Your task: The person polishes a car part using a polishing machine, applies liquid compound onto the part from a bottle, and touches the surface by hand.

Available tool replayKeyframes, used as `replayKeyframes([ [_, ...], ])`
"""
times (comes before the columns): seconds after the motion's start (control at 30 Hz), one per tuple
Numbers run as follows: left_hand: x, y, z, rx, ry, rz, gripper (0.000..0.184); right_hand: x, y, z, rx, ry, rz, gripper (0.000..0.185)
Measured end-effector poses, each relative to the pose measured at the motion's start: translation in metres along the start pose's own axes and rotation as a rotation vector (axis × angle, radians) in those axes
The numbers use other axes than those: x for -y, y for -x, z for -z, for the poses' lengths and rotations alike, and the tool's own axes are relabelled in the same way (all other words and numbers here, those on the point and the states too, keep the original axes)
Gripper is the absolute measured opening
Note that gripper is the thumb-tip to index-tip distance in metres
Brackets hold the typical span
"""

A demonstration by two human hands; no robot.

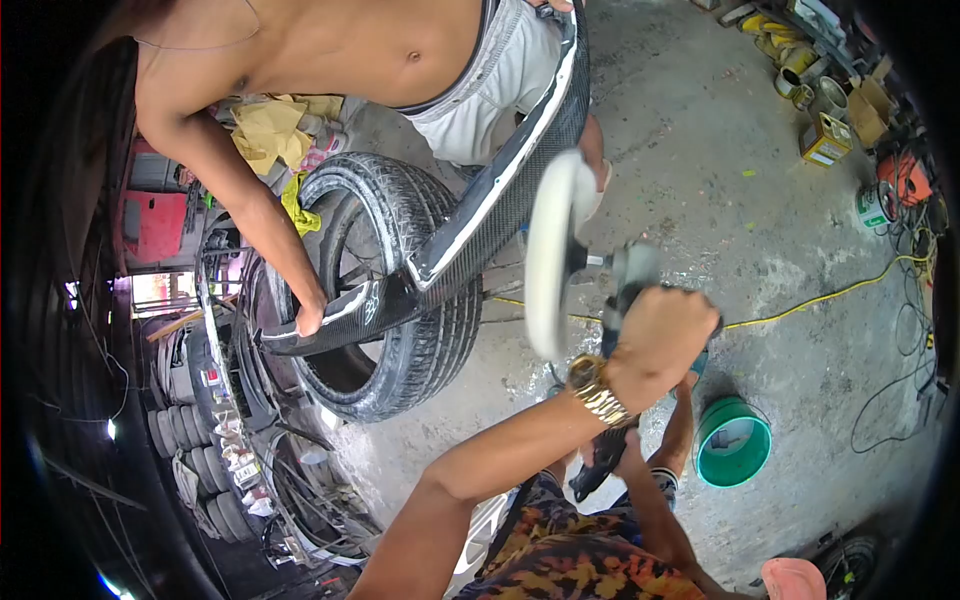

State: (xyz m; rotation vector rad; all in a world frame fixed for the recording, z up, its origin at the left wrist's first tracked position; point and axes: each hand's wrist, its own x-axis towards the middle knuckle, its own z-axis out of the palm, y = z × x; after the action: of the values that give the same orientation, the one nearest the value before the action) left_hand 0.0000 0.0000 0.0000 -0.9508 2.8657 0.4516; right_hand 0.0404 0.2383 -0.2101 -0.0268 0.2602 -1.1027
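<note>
In the head view, the large tire (440, 350) stands upright on the floor, and a carbon-patterned panel (515, 205) slants across it, held by a co-worker (365, 45) behind, whose near hand (310, 316) grips the end over the tire's hollow. Right of the tire, the person's left hand (660, 335) is closed round the front of a polisher (636, 266); the right hand (627, 460) seems wrapped round its rear, its fingers partly hidden. The white pad (547, 260) faces the panel just right of the tire, and whether they touch cannot be told. Were the pad spinning, its rim could catch the panel's edge and kick; the panel, apparently steadied only by hands and tire, might slip, and a stray swing leftward could graze the co-worker. The yellow cable (820, 301) along the floor right of the tire could snag a foot, and the green bucket (735, 475), lower right of the tire, narrows the footing
</note>
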Motion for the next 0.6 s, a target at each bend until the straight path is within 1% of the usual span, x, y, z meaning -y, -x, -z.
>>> replayKeyframes([
  [0.03, 0.003, 0.009, -0.005, 0.017, 0.01, 0.032, 0.007, -0.012, 0.007, -0.001, -0.044, -0.025, -0.007, 0.08],
  [0.1, 0.009, 0.043, -0.01, 0.022, 0.029, 0.038, 0.008, -0.035, 0.023, -0.003, -0.135, -0.024, -0.097, 0.074],
  [0.13, 0.008, 0.058, -0.013, 0.037, 0.026, 0.099, 0.009, -0.042, 0.026, -0.007, -0.046, -0.125, -0.074, 0.065],
  [0.17, 0.009, 0.076, -0.013, 0.063, 0.016, 0.164, 0.009, -0.05, 0.031, -0.011, -0.047, -0.129, -0.096, 0.065],
  [0.2, 0.008, 0.093, -0.01, 0.074, 0.012, 0.172, 0.009, -0.057, 0.037, -0.017, -0.054, -0.123, -0.118, 0.064],
  [0.27, 0.001, 0.119, 0.0, 0.06, -0.116, 0.183, 0.01, -0.064, 0.04, -0.026, -0.075, -0.072, -0.157, 0.063],
  [0.37, 0.001, 0.148, 0.008, 0.028, -0.076, 0.231, 0.01, -0.074, 0.041, -0.034, -0.108, 0.028, -0.209, 0.062],
  [0.4, 0.003, 0.155, 0.005, 0.011, -0.06, 0.247, 0.016, -0.077, 0.043, -0.037, -0.113, 0.065, -0.221, 0.061],
  [0.43, 0.006, 0.162, 0.004, 0.002, -0.061, 0.245, 0.016, -0.08, 0.044, -0.039, -0.12, 0.094, -0.231, 0.061],
  [0.5, 0.012, 0.177, 0.005, 0.036, -0.019, 0.313, 0.024, -0.085, 0.05, -0.043, -0.133, 0.16, -0.246, 0.06],
  [0.53, 0.014, 0.183, 0.006, 0.067, 0.014, 0.352, 0.031, -0.088, 0.054, -0.044, -0.147, 0.189, -0.249, 0.06],
  [0.6, 0.023, 0.203, 0.009, 0.048, 0.059, 0.36, 0.034, -0.09, 0.06, -0.044, -0.186, 0.202, -0.26, 0.059],
])
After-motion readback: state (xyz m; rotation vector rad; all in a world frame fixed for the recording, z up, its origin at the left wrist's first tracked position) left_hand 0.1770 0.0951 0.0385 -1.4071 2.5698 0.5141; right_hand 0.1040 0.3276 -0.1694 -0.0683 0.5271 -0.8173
